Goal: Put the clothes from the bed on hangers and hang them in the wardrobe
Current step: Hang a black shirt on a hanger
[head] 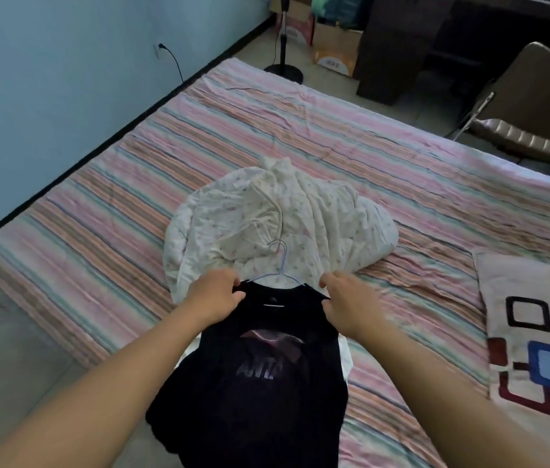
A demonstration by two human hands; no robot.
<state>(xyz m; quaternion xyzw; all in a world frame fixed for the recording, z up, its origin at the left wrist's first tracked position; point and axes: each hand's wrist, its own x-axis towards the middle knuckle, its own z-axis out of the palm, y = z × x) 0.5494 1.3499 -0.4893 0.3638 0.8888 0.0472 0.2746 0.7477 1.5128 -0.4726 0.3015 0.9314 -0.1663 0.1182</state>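
Bedroom, head view only. Striped bed sheet (351, 136) fills the frame; blue wall at 10 o'clock, folding chair (533, 106) at 2 o'clock, fan stand (283, 65) at 12, pillow (533, 332) at 3–4 o'clock.

Item 1: black T-shirt (260, 376), lying flat on the bed at 6 o'clock, printed side up. Long axis runs approx 6-to-12; collar end points to 12, hem toward me.

Item 2: wire hanger (280, 265), thin, pale blue. Hook points to 12 and rests over the cream floral garment (277, 217); its shoulders vanish into the shirt's neck opening, so it looks inserted already.

Item 3: cream floral garment, heaped at centre, just beyond the shirt's collar, not yet on a hanger as far as I can see.

Item 4: left hand (214, 295), fingers narrow, pinching the shirt's shoulder at 9 o'clock of the collar.

Item 5: right hand (347, 302), fingers curled tight on the opposite shoulder at 3 o'clock of the collar.

Step in hand, my read: seating shirt on hanger. To do it well I'd pull both shoulder seams outward evenly until each wire end sits at a seam, keep the hook centred in the neck, then lift by the hook w/o snagging the cream garment. Wardrobe not in view.
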